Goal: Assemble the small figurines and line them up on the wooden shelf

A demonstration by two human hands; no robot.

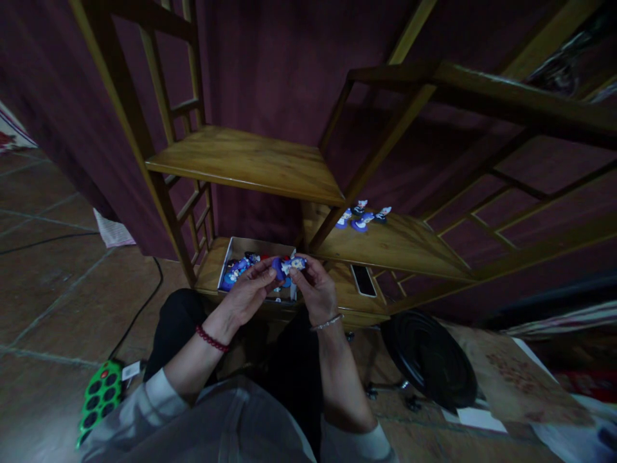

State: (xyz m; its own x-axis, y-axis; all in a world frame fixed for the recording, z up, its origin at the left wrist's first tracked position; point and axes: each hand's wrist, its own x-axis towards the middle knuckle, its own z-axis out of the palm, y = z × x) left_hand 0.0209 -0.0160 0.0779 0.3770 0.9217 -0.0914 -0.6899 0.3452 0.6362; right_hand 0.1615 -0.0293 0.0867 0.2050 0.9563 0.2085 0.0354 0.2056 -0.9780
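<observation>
Between my two hands is a small figurine [292, 264], white and blue with a round purple base, tipped on its side. My left hand [254, 283] pinches the base end. At the other end, the fingers of my right hand [317, 287] grip the figurine's upper part. Just behind and below my hands, a white open box [230, 249] on the low shelf holds several more blue, purple and red figurines [237, 267], partly hidden by my left hand. Several similar figurines [362, 220] stand on the shelf to the right.
A wooden shelf board [250, 164] juts out above the box. A phone [363, 281] lies on the lower right shelf. A black round stool [429, 360] stands right of my knees. On the floor at left is a green power strip [101, 395] with its cable.
</observation>
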